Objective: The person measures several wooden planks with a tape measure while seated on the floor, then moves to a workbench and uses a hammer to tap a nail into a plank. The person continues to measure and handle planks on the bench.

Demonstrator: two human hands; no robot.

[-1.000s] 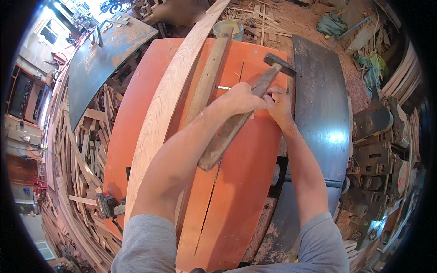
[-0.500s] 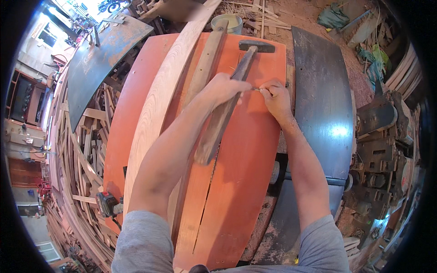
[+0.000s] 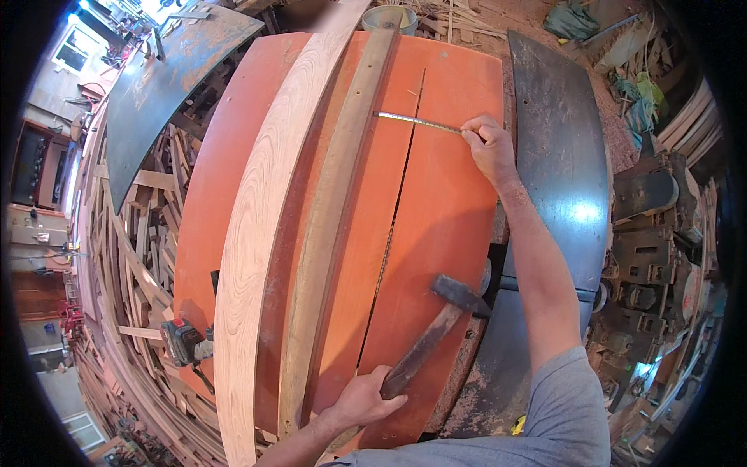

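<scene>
My left hand (image 3: 366, 401), low in the view, is closed round the wooden handle of a hammer (image 3: 424, 342). The hammer's dark head (image 3: 459, 294) points up and right, over the right side of an orange curved panel (image 3: 436, 187). Farther up, at the panel's right edge, my right hand (image 3: 490, 148) pinches one end of a thin silvery metal strip (image 3: 420, 121). It looks marked like a ruler and stretches left across a long dark slot (image 3: 399, 194). The strip's other end meets a brown wooden bar (image 3: 334, 187) that runs lengthwise on the panel.
A pale, wavy-grained plank (image 3: 261, 194) lies left of the bar. A cordless power tool (image 3: 183, 342) rests at the left, near stacked wood offcuts (image 3: 152, 226). Dark curved panels stand at left (image 3: 171, 86) and right (image 3: 560, 156). A bucket (image 3: 389, 19) is at the far end.
The hammer, earlier lying across the panel under my left arm, is now in my left hand, nearer me. My right hand has shifted slightly right, with the strip showing at full length.
</scene>
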